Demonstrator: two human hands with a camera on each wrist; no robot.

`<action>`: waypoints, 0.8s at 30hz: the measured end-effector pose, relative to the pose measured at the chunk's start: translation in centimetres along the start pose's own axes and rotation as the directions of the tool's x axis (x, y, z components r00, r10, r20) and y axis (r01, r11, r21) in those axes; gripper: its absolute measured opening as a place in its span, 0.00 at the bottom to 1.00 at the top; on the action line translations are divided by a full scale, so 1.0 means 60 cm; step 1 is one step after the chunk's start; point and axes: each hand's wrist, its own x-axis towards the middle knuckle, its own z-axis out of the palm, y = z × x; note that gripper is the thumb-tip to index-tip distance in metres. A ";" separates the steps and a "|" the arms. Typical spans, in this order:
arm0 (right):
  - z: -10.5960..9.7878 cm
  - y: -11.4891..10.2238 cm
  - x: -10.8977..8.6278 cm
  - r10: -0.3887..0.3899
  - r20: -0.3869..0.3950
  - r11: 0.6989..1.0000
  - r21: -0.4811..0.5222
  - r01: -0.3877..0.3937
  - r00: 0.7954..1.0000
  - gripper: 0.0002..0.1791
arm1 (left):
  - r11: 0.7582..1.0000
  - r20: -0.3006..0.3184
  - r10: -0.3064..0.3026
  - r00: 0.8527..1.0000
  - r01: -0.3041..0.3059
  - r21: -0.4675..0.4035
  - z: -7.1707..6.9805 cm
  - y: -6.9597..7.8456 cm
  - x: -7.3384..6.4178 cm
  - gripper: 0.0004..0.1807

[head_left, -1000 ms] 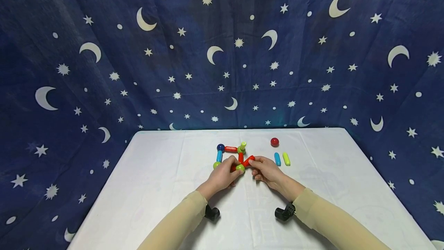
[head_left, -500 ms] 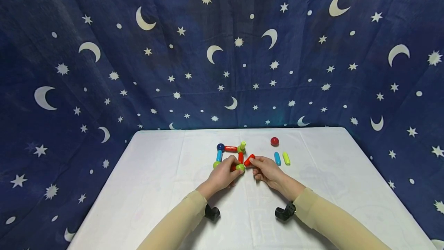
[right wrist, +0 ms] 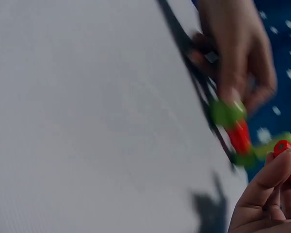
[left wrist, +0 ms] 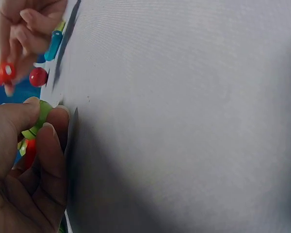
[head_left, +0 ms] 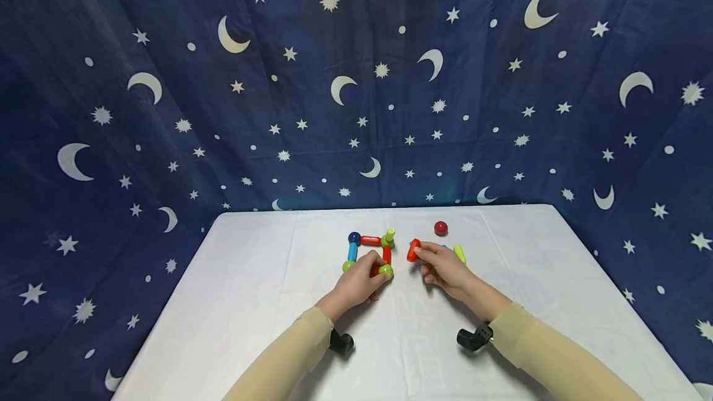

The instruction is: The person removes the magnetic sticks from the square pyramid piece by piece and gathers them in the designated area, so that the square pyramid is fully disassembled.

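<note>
My left hand (head_left: pixel 355 280) pinches a green ball (left wrist: pixel 41 116) at the near right corner of a square of magnetic rods and balls. In the head view this square has a dark blue ball (head_left: pixel 354 238), a light blue rod (head_left: pixel 352 252), a red rod (head_left: pixel 371 241) along the back and another green ball (head_left: pixel 348 266). A yellow-green rod (head_left: pixel 390 233) sticks up at its far right corner. My right hand (head_left: pixel 450 272) pinches a loose red magnetic rod (head_left: pixel 413 250) between thumb and fingers, above the table and apart from the square. The square's near side is mostly hidden by the left hand.
A red ball (head_left: pixel 441 228) lies behind the right hand. Beside that hand lie a yellow-green rod (head_left: pixel 459 253) and a blue rod (left wrist: pixel 53 46), mostly covered by the hand in the head view. A white cloth covers the table (head_left: pixel 250 302); a starry curtain (head_left: pixel 312 110) hangs behind.
My right hand has drawn the red rod away from the green ball, to the right and slightly back, and the rod has turned steeper. The left hand keeps its hold on the ball.
</note>
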 end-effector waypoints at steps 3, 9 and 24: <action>-0.053 -0.023 -0.005 -0.058 -0.029 0.997 -0.044 0.057 0.998 0.31 | 1.000 -0.008 -0.009 1.000 0.009 -0.001 -0.001 -0.002 0.000 0.13; -0.159 -0.047 -0.009 -0.050 -0.169 0.911 -0.412 -0.025 0.984 0.32 | 1.000 0.003 -0.023 1.000 0.023 -0.010 -0.003 -0.003 0.000 0.13; -0.199 -0.020 -0.003 -0.029 -0.203 0.801 -0.590 -0.099 0.979 0.24 | 1.000 0.005 -0.023 1.000 0.023 -0.011 0.001 -0.002 0.001 0.13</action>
